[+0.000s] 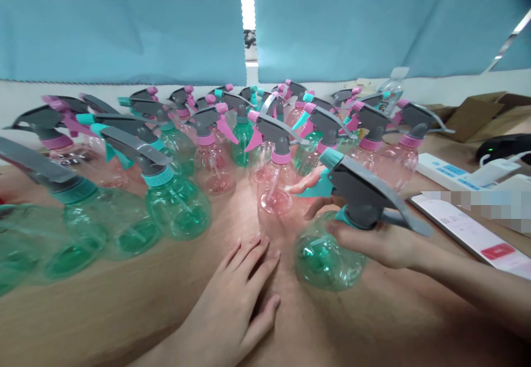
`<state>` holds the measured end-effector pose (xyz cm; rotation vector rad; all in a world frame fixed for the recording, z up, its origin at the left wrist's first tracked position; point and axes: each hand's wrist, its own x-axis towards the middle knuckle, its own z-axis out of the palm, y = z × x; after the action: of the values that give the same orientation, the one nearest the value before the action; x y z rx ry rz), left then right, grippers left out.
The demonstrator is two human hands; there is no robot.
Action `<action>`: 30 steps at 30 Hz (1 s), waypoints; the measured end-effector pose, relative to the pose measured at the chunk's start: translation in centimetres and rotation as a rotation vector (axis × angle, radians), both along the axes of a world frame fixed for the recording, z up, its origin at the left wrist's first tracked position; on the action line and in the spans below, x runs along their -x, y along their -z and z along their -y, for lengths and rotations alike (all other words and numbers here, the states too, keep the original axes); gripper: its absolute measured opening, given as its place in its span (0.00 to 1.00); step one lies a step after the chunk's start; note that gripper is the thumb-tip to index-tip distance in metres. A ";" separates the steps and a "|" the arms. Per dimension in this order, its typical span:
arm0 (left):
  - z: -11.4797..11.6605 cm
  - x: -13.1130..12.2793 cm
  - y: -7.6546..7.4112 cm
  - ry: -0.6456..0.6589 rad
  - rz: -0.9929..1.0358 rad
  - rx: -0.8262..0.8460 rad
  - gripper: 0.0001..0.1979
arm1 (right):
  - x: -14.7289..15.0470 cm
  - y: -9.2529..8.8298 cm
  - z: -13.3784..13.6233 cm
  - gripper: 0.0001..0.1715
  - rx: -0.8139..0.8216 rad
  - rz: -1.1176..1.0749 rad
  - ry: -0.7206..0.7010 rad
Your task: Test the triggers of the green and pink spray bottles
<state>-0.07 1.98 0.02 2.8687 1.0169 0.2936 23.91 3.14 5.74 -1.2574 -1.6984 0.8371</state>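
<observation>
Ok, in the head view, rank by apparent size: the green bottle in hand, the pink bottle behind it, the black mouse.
1. green bottle, in the right hand: largest, but nearest the camera.
2. pink bottle: looks smaller, perhaps only because it stands farther back.
3. mouse: smallest, far off at the right edge.

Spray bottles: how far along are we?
Done: rows of pink and green sprayers stand on the table with trigger heads fitted. In hand: right hand grips a green bottle at the neck; left hand lies flat. Left: no headless bottles in view.
</observation>
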 end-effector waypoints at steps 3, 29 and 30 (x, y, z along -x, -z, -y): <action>0.0 0.0 0.1 0.005 0.005 -0.007 0.25 | 0.4 -1.1 -0.3 0.12 -0.025 -0.016 -0.063; -0.3 0.2 0.6 0.023 0.014 -0.056 0.25 | 0.5 -1.2 -1.1 0.14 -0.106 -0.051 -0.170; -0.3 0.2 0.6 0.024 0.017 -0.051 0.25 | 0.6 -1.4 -1.1 0.16 -0.111 -0.065 -0.179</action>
<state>-0.29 2.32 -0.58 2.9161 0.9861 0.3462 23.31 4.19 7.16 -1.0044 -1.7983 0.8662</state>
